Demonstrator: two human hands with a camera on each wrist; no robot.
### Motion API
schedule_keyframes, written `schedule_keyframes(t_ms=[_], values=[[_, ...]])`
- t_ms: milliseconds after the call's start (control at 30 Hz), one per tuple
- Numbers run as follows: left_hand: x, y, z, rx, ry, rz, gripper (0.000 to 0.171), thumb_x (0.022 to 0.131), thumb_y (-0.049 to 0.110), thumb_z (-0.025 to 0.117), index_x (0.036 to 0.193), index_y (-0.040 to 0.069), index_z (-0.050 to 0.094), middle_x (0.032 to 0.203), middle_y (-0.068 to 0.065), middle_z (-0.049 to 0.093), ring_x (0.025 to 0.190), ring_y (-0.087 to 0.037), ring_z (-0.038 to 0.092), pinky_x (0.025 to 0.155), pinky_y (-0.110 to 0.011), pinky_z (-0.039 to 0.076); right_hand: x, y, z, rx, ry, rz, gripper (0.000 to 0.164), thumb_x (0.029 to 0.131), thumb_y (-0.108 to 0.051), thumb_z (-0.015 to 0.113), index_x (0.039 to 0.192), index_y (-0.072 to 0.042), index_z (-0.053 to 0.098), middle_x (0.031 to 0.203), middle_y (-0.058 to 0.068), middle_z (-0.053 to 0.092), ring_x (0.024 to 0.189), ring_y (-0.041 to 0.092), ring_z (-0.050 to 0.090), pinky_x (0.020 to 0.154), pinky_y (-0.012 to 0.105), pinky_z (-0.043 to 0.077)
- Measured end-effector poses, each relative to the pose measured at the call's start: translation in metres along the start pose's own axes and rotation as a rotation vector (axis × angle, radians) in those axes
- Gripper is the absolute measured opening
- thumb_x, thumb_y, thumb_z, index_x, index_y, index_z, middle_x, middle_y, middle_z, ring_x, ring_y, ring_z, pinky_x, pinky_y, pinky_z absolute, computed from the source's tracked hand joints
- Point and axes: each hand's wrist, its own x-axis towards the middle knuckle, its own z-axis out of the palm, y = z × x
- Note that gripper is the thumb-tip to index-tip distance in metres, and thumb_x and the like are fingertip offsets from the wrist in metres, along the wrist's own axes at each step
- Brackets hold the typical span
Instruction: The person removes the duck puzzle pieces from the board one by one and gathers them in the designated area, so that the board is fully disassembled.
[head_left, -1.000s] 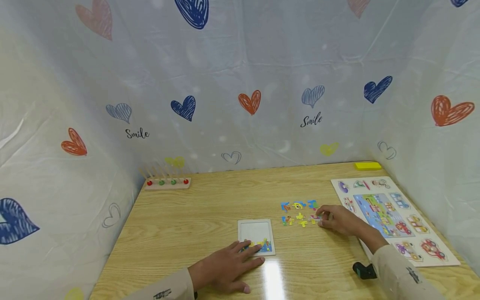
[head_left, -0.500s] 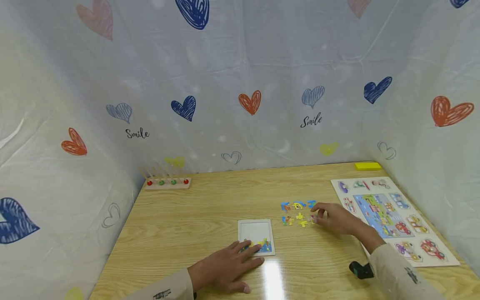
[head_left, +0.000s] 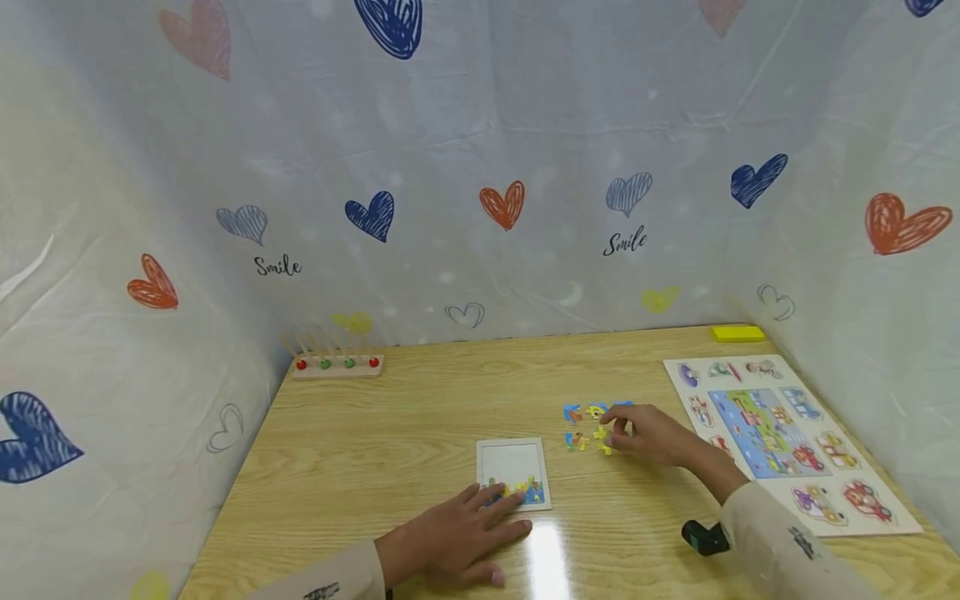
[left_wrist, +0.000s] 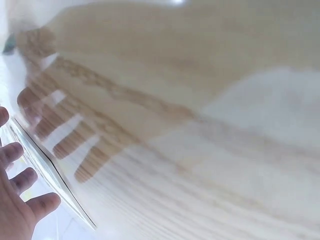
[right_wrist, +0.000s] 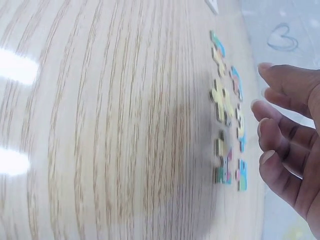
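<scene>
My left hand (head_left: pixel 468 533) lies spread, its fingertips over the lower part of a small white puzzle tray (head_left: pixel 480 458). Along the tray's bottom runs a row of fitted jigsaw pieces (head_left: pixel 534 492), partly hidden by the fingers. In the left wrist view, the left fingers (left_wrist: pixel 42 205) are apart beside the tray's edge. My right hand (head_left: pixel 648 433) hovers with bent fingers at the loose jigsaw pieces (head_left: pixel 576 442). Nothing shows between its fingertips in the right wrist view, where several yellow, blue and green jigsaw pieces (right_wrist: pixel 218 102) lie on the table beside the hand (right_wrist: pixel 295 135).
A large picture puzzle board (head_left: pixel 862 467) lies at the right, near the right forearm. Behind it is a yellow block (head_left: pixel 738 333). A wooden peg stand (head_left: pixel 337 367) with red and green beads stands at the back left. Heart-patterned cloth (head_left: pixel 555 275) encloses the wooden table (head_left: pixel 420 400).
My right hand has moved left across the loose pieces, from the right end of the group to its middle. My left hand stays on the tray.
</scene>
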Motion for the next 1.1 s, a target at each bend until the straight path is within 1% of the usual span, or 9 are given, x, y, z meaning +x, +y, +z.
schedule_keyframes(t_ms=[167, 300, 433, 567, 667, 867, 967, 1100], values=[[0.0, 0.007, -0.004, -0.031, -0.008, 0.016, 0.062, 0.107, 0.054, 0.032, 0.159, 0.021, 0.03, 0.164, -0.013, 0.029, 0.146, -0.037, 0.037, 0.108, -0.053, 0.045, 0.009, -0.007, 0.008, 0.015, -0.019, -0.032, 0.033, 0.098, -0.023, 0.067, 0.122, 0.0, 0.065, 0.092, -0.002, 0.065, 0.063, 0.002, 0.049, 0.059, 0.023, 0.046], [-0.003, 0.012, -0.006, -0.036, 0.001, 0.007, 0.062, 0.107, 0.055, 0.03, 0.159, 0.021, 0.031, 0.165, -0.012, 0.028, 0.147, -0.036, 0.036, 0.108, -0.054, 0.045, 0.017, -0.017, 0.016, 0.042, -0.036, -0.054, 0.029, 0.099, -0.019, 0.066, 0.121, 0.0, 0.066, 0.093, 0.0, 0.065, 0.064, 0.003, 0.05, 0.06, 0.023, 0.046], [-0.004, 0.014, -0.006, -0.027, 0.008, -0.001, 0.062, 0.107, 0.055, 0.028, 0.159, 0.022, 0.031, 0.165, -0.01, 0.029, 0.147, -0.037, 0.036, 0.104, -0.055, 0.047, 0.026, -0.029, 0.025, 0.059, -0.066, -0.079, 0.026, 0.098, -0.018, 0.066, 0.119, -0.001, 0.066, 0.093, 0.0, 0.066, 0.067, 0.004, 0.052, 0.061, 0.023, 0.046], [-0.005, 0.013, -0.004, -0.028, 0.003, -0.008, 0.062, 0.107, 0.056, 0.025, 0.159, 0.023, 0.029, 0.165, -0.009, 0.028, 0.147, -0.038, 0.035, 0.102, -0.056, 0.049, 0.036, -0.041, 0.034, 0.068, -0.107, -0.095, 0.028, 0.098, -0.022, 0.067, 0.119, -0.002, 0.066, 0.091, -0.002, 0.065, 0.071, 0.005, 0.055, 0.065, 0.023, 0.047], [-0.005, 0.013, -0.003, -0.028, 0.002, -0.011, 0.062, 0.107, 0.057, 0.025, 0.159, 0.024, 0.029, 0.165, -0.009, 0.028, 0.148, -0.038, 0.035, 0.102, -0.056, 0.049, 0.045, -0.048, 0.042, 0.065, -0.136, -0.108, 0.027, 0.099, -0.023, 0.066, 0.119, -0.004, 0.068, 0.09, -0.005, 0.066, 0.072, 0.005, 0.056, 0.067, 0.024, 0.049], [-0.005, 0.013, -0.003, 0.019, 0.017, 0.002, 0.062, 0.107, 0.056, 0.026, 0.159, 0.023, 0.031, 0.164, -0.009, 0.03, 0.147, -0.037, 0.036, 0.104, -0.053, 0.048, 0.061, -0.062, 0.059, 0.065, -0.187, -0.118, 0.024, 0.098, -0.027, 0.067, 0.117, -0.012, 0.07, 0.092, -0.007, 0.067, 0.075, 0.004, 0.058, 0.069, 0.024, 0.049], [-0.004, 0.013, -0.003, 0.01, 0.011, 0.009, 0.061, 0.108, 0.055, 0.026, 0.159, 0.023, 0.03, 0.165, -0.009, 0.029, 0.148, -0.037, 0.035, 0.105, -0.053, 0.047, 0.067, -0.067, 0.065, 0.064, -0.215, -0.122, 0.023, 0.099, -0.028, 0.066, 0.117, -0.014, 0.07, 0.093, -0.008, 0.067, 0.078, 0.004, 0.059, 0.071, 0.024, 0.05], [-0.005, 0.013, -0.003, -0.002, 0.0, 0.018, 0.06, 0.108, 0.053, 0.026, 0.16, 0.023, 0.029, 0.165, -0.008, 0.029, 0.148, -0.036, 0.035, 0.106, -0.052, 0.047, 0.073, -0.071, 0.071, 0.027, -0.237, -0.131, 0.023, 0.098, -0.03, 0.067, 0.117, -0.017, 0.07, 0.093, -0.011, 0.066, 0.078, 0.004, 0.059, 0.073, 0.023, 0.05]])
